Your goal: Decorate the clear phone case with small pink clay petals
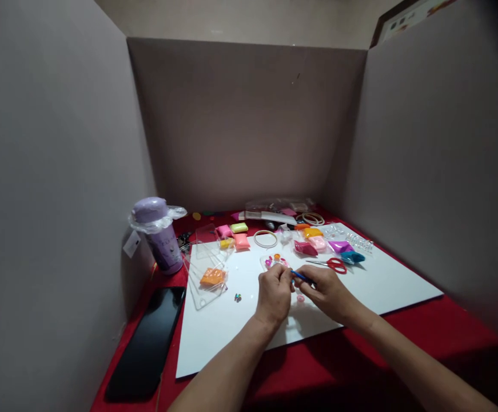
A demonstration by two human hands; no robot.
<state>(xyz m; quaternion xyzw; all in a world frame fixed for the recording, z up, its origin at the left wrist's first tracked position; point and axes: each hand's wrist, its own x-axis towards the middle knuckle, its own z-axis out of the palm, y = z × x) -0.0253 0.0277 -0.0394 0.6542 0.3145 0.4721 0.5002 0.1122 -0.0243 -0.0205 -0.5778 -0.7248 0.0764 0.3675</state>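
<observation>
My right hand (326,292) is closed on a thin blue stick-like tool (302,277), whose tip points toward my left hand (273,294). The left fingers are pinched together against that tip; whatever they hold is too small and hidden to name. Just beyond the hands lies a small clear sheet (264,261) with orange, pink and red bits on it. A small pink ring-shaped piece (301,298) rests on the white board (214,349) below the hands. Red-handled scissors (337,265) lie behind my right hand, blades pointing left.
A phone (148,343) and a purple tumbler (163,243) stand at the left on the red cloth. Clear plates carry an orange clay packet (213,277). More coloured packets (316,243), a bangle ring (265,239) and rhinestones (359,242) lie farther back. Grey panels (249,126) enclose the table.
</observation>
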